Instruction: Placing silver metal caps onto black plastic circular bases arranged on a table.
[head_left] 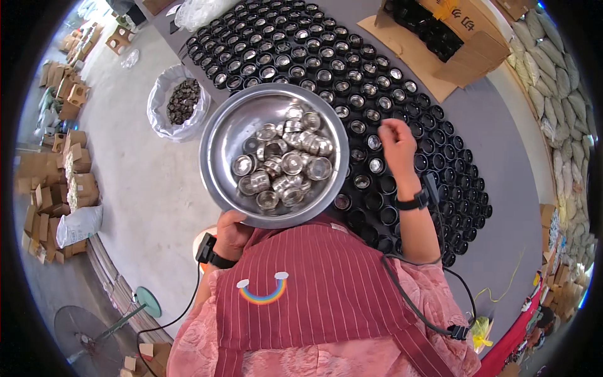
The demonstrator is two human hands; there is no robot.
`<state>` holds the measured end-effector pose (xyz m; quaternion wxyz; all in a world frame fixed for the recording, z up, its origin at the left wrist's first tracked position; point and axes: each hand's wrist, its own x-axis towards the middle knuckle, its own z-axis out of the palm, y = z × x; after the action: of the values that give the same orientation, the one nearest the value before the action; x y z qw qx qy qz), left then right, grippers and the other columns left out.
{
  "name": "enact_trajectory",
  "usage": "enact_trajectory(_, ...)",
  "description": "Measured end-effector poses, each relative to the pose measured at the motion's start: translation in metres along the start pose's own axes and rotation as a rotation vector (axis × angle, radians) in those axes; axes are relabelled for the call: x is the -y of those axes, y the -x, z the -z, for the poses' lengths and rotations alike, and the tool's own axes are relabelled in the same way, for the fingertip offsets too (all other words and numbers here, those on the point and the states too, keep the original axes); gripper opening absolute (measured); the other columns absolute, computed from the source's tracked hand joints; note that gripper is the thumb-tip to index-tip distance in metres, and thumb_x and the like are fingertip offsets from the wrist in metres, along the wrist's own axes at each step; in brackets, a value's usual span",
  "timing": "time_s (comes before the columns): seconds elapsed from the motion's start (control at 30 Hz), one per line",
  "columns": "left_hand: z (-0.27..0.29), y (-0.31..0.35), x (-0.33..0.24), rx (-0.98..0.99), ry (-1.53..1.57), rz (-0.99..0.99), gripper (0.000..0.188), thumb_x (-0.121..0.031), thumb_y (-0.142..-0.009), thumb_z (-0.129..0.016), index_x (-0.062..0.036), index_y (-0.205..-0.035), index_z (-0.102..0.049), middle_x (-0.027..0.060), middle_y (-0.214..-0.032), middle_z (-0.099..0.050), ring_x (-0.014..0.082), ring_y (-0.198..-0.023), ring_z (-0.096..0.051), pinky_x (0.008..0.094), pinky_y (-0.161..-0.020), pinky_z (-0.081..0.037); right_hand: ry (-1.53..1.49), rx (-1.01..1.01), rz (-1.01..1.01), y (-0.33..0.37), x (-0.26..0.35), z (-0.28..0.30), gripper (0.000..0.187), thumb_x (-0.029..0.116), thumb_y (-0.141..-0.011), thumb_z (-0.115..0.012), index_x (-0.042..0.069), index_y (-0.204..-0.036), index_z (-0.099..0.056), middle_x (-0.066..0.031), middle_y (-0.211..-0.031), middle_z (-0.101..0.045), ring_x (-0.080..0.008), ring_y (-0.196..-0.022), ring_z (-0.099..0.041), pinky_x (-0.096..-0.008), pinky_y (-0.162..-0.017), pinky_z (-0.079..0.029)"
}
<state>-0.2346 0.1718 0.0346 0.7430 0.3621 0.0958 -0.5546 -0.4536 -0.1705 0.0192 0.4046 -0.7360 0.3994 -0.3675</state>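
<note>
My left hand (pixel 231 235) grips the near rim of a wide stainless steel basin (pixel 221 135), which rests against my apron. Inside it lies a loose heap of small round silvery metal cups (pixel 292 163), some upright and some on their sides. My right hand (pixel 399 149) is over the rows of black round cups (pixel 438 161) on the table, to the right of the basin. Its fingers are curled together; whatever they hold, if anything, is hidden. Many black cups in the far and middle rows have a silvery piece inside, while those at the right look dark inside.
An open cardboard box (pixel 468 47) of black pieces stands at the far right on the grey table (pixel 502 157). On the floor at left is a white-lined bin (pixel 160 122) of dark pieces. A fan (pixel 88 339) stands lower left; stacked sacks (pixel 553 94) line the right.
</note>
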Motion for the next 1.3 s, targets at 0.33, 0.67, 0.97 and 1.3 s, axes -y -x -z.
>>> enact_trajectory(0.33,-0.014,-0.022,0.01,0.187,-0.325,-0.068,0.061,0.004,-0.066,-0.054,0.0056,-0.127,-0.048,0.0172,-0.122,-0.059,0.0315,-0.11,-0.058,0.0434,-0.101,-0.046,0.517,0.411,0.584,-0.007,0.084,-0.057,0.066,0.024,-0.069,-0.075,0.016,-0.131,-0.053,-0.0207,-0.13,-0.047,-0.0385,-0.12,-0.045,-0.045,-0.1,-0.039)
enact_trajectory(0.67,-0.014,-0.026,0.013,0.213,-0.116,0.078,0.062,0.005,-0.066,-0.053,0.0067,-0.128,-0.045,0.0198,-0.123,-0.058,0.0335,-0.11,-0.06,0.0467,-0.096,-0.05,0.757,0.799,0.474,-0.014,0.082,-0.078,0.069,0.03,-0.058,-0.08,0.012,-0.121,-0.058,-0.0204,-0.113,-0.049,-0.0383,-0.108,-0.046,-0.0454,-0.093,-0.042)
enact_trajectory(0.97,-0.02,-0.026,0.016,0.207,-0.069,0.18,0.061,0.002,-0.068,-0.053,0.004,-0.129,-0.045,0.0173,-0.123,-0.058,0.0317,-0.112,-0.059,0.0469,-0.1,-0.047,0.658,0.696,0.519,-0.01,0.064,-0.096,0.053,0.015,-0.063,-0.073,0.008,-0.113,-0.058,-0.0206,-0.108,-0.05,-0.0391,-0.1,-0.048,-0.0471,-0.082,-0.048)
enact_trajectory(1.3,-0.025,-0.027,0.02,0.167,-0.107,0.129,0.061,0.004,-0.069,-0.053,0.0004,-0.13,-0.046,0.0157,-0.124,-0.057,0.0307,-0.113,-0.058,0.0466,-0.101,-0.046,0.431,0.489,0.376,-0.02,0.054,-0.095,0.038,0.007,-0.069,-0.064,0.007,-0.106,-0.057,-0.0161,-0.097,-0.056,-0.0372,-0.092,-0.055,-0.0464,-0.079,-0.047)
